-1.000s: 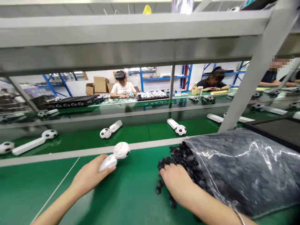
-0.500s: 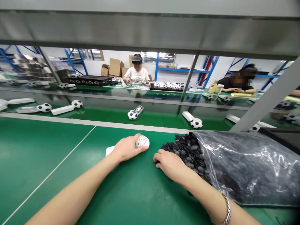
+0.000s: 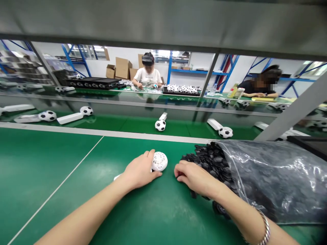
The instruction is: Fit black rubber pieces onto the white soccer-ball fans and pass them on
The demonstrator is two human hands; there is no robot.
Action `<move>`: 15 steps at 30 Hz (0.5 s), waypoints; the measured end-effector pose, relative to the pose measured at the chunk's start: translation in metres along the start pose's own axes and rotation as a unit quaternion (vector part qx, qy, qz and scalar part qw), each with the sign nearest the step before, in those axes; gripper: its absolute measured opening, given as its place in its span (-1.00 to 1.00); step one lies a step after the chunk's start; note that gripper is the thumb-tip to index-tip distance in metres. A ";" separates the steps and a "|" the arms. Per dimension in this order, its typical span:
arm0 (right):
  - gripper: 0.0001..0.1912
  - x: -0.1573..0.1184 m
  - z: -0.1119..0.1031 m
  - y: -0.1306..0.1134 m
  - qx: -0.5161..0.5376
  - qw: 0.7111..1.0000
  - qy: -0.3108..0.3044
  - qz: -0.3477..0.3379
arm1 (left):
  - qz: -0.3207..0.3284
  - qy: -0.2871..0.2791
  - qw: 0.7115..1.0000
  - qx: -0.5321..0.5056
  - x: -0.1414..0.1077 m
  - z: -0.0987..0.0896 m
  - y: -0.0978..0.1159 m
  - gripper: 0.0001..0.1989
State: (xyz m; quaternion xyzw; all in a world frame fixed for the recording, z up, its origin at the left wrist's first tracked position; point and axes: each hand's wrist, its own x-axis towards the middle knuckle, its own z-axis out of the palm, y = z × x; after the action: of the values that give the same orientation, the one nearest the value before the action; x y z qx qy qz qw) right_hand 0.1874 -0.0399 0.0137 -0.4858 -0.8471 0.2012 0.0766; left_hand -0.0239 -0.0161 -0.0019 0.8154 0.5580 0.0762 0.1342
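The openwork white ball [image 3: 159,161] sits at the centre of the frame, over the green bench [image 3: 63,211]. The left hand [image 3: 140,170] holds it from its left side, fingers over the top and thumb beneath. A white strip, probably the handle [image 3: 117,177], peeps out behind that wrist; its join with the ball is hidden under the palm.

The right hand [image 3: 192,177], right of centre, has its fingers curled and its thumb close to them; whether a piece is pinched there cannot be told. It rests against the near edge of a heap of small black plates [image 3: 217,160], spilling from a clear plastic bag [image 3: 278,180] at the right of the frame.

The ball looks like moulded plastic: likely light, stiff and a little slick, with thin ribs between its openings that could crack if squeezed hard. The neck end or solid rim seems a safer hold than the lattice. The plates look thin, light and fairly stiff, apt to slide over one another; a fingertip pinch across the edges of one should suit.
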 end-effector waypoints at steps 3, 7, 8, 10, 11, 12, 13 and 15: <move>-0.83 0.002 0.000 -0.002 0.050 0.996 0.068 -0.026 | -0.007 0.019 1.000 0.006 -0.003 0.005 0.007 -0.20; -0.77 0.003 0.001 -0.007 0.097 0.986 0.120 -0.069 | 0.011 0.003 1.000 -0.020 -0.007 0.002 0.006 -0.23; -0.78 0.003 0.001 -0.008 0.109 0.983 0.128 -0.074 | 0.019 -0.006 0.999 -0.029 -0.007 0.001 0.005 -0.23; -0.81 0.002 0.002 -0.011 0.137 0.978 0.139 -0.072 | 0.033 -0.016 0.998 -0.042 -0.008 -0.001 0.004 -0.24; -0.83 0.002 0.002 -0.012 0.152 0.976 0.140 -0.066 | 0.037 -0.017 0.998 -0.047 -0.008 -0.002 0.004 -0.25; -0.85 0.002 0.003 -0.012 0.168 0.974 0.138 -0.060 | 0.038 -0.017 0.998 -0.053 -0.008 -0.002 0.005 -0.26; -0.86 0.002 0.004 -0.012 0.185 0.972 0.135 -0.057 | 0.035 -0.017 0.998 -0.058 -0.008 -0.002 0.005 -0.27; -0.87 0.003 0.006 -0.011 0.215 0.964 0.143 -0.067 | 0.030 -0.020 0.997 -0.071 -0.007 -0.001 0.006 -0.28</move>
State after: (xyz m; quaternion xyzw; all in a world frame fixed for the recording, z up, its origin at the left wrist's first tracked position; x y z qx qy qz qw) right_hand 0.1753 -0.0442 0.0123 -0.4241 -0.7947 0.3011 0.3130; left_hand -0.0214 -0.0247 0.0009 0.8213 0.5241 0.1030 0.2005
